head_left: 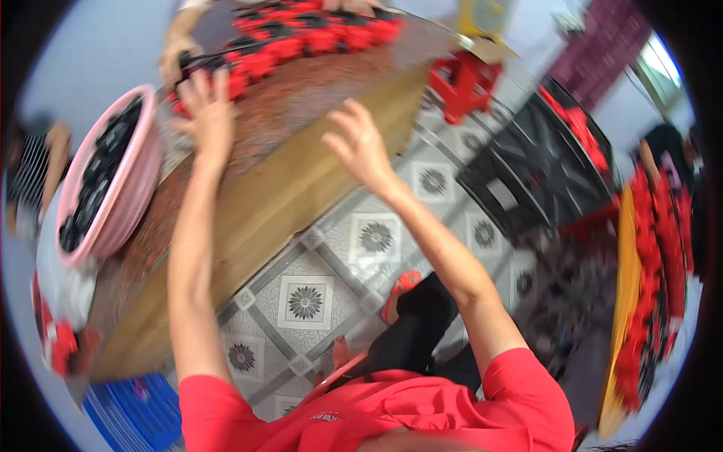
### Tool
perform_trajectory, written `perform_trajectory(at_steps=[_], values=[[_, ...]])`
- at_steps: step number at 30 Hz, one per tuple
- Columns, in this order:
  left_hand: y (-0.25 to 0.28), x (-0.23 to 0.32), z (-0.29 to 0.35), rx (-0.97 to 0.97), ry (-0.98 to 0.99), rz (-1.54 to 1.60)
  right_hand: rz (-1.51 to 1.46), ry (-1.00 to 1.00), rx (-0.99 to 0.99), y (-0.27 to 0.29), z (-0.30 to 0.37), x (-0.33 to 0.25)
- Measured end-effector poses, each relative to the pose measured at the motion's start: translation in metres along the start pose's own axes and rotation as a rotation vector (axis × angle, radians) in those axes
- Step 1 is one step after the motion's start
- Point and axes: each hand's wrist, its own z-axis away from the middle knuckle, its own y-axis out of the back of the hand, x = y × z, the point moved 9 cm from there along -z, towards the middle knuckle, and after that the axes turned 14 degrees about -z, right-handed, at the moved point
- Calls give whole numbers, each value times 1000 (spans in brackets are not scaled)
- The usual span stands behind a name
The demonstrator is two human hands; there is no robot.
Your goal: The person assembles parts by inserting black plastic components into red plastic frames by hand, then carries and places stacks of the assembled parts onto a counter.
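Observation:
My left hand (208,117) reaches over the speckled reddish-brown table (279,113) with its fingers spread. It is nearest to the close end of a long row of red and black pieces (316,39), whose exact kind I cannot make out. Whether the fingertips touch them is unclear because of blur. My right hand (360,143) hangs in the air by the table's front edge, fingers apart, holding nothing. Across the table, another person's hand (175,64) is at the same end of the row, by a dark part. That person's other hand (352,6) rests farther along it.
A pink basket (143,184) of black parts stands at the table's left. Beyond the right end are a red stool (465,79) and a black crate (520,162). Another table (619,301) with red and black pieces is far right. A blue plastic container (135,410) sits lower left.

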Motion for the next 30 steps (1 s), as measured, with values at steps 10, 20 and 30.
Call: perform_trajectory(at_steps=[10,20,30], values=[[265,172,105,98,-841,920,354,-536,329,218,334,-135],[570,356,396,-819,-1846,1850,1524,-895,846,481,567,-494],[680,408,544,-977,-1997,1885,1378,-1253,886,637,770,-548]])
